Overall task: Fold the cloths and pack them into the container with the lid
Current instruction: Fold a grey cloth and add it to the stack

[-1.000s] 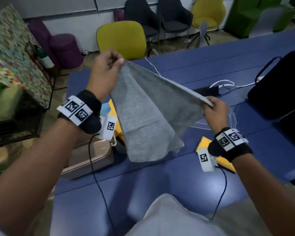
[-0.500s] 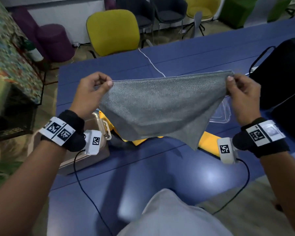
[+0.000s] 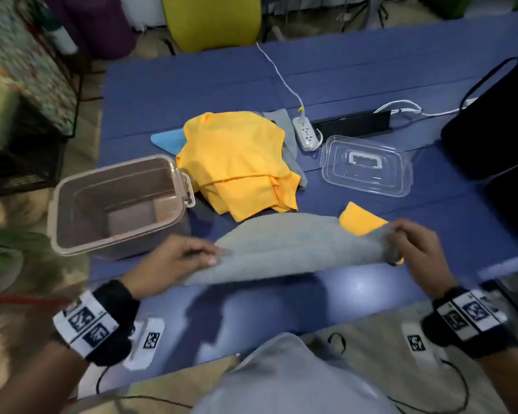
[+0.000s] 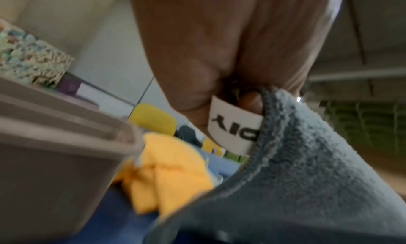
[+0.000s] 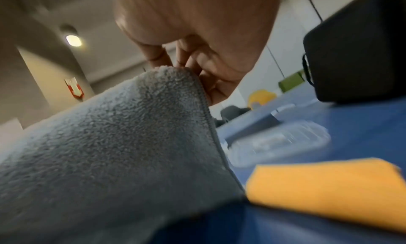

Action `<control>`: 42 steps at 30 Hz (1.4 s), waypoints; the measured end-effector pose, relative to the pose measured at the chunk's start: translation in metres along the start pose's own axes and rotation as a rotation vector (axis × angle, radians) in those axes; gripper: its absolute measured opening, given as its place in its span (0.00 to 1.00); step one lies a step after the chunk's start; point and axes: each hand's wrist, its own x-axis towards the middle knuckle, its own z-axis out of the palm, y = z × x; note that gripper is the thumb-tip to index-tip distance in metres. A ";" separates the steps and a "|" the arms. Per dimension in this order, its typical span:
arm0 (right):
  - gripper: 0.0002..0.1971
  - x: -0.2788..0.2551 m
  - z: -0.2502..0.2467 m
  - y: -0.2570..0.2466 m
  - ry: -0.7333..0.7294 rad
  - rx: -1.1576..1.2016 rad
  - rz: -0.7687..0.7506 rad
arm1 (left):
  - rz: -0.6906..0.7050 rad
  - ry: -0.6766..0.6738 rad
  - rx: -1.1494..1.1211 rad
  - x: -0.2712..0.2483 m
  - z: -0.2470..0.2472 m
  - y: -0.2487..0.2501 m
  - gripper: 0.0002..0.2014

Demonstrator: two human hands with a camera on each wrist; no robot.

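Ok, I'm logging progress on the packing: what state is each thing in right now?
grey cloth: held at both ends, partly folded
left hand: pinches it
right hand: pinches it
container: open, empty
lid: off, on table
yellow cloths: heaped, unfolded
small yellow cloth: folded

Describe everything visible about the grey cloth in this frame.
The grey cloth is a fleecy, terry-like fabric with a stitched hem and a white tag printed with letters near one corner. It is stretched low over the blue table, billowing in an arch. The left hand pinches the corner by the tag and the right hand pinches the opposite end. Its right part overlaps a small yellow cloth.
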 end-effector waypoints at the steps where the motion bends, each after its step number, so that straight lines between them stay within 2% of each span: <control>1: 0.09 -0.015 0.004 0.018 -0.068 -0.041 0.058 | -0.044 -0.038 0.005 -0.010 0.016 -0.023 0.18; 2: 0.10 -0.030 0.009 0.036 -0.132 -0.066 0.121 | -0.087 -0.064 0.007 -0.020 0.031 -0.046 0.23; 4: 0.10 -0.051 0.017 0.069 -0.253 -0.098 0.219 | -0.166 -0.091 -0.015 -0.033 0.057 -0.085 0.26; 7: 0.15 -0.066 0.024 0.098 -0.369 -0.162 0.314 | -0.249 -0.124 -0.049 -0.042 0.082 -0.122 0.21; 11: 0.14 -0.066 0.026 0.113 -0.492 -0.256 0.388 | -0.311 -0.170 -0.089 -0.041 0.091 -0.136 0.22; 13: 0.11 -0.063 0.023 0.118 -0.534 -0.260 0.408 | -0.315 -0.210 -0.064 -0.038 0.090 -0.132 0.18; 16: 0.08 -0.056 0.021 0.119 -0.546 -0.251 0.385 | -0.307 -0.203 0.080 -0.029 0.081 -0.130 0.03; 17: 0.08 -0.052 0.020 0.120 -0.537 -0.246 0.375 | -0.314 -0.159 0.113 -0.024 0.077 -0.130 0.03; 19: 0.09 -0.044 0.021 0.119 -0.501 -0.211 0.358 | -0.343 -0.038 0.149 -0.009 0.070 -0.128 0.11; 20: 0.09 -0.039 0.023 0.119 -0.475 -0.183 0.349 | -0.350 0.013 0.168 0.000 0.066 -0.125 0.11; 23: 0.11 -0.023 0.027 0.112 -0.389 -0.084 0.325 | -0.363 0.127 0.259 0.028 0.053 -0.117 0.09; 26: 0.09 -0.007 0.035 0.099 -0.357 0.009 0.311 | -0.406 0.217 0.339 0.053 0.042 -0.114 0.06; 29: 0.10 0.000 0.045 0.088 -0.403 0.072 0.283 | -0.434 0.266 0.368 0.077 0.036 -0.117 0.02; 32: 0.11 0.003 0.055 0.086 -0.436 0.099 0.267 | -0.475 0.316 0.351 0.096 0.032 -0.129 0.05; 37: 0.13 0.010 0.061 0.097 -0.429 0.105 0.284 | -0.556 0.321 0.359 0.115 0.033 -0.151 0.11; 41: 0.17 0.016 0.059 0.104 -0.418 0.075 0.333 | -0.557 0.335 0.373 0.123 0.033 -0.155 0.05; 42: 0.17 0.017 0.058 0.105 -0.413 0.065 0.346 | -0.543 0.327 0.375 0.125 0.033 -0.155 0.06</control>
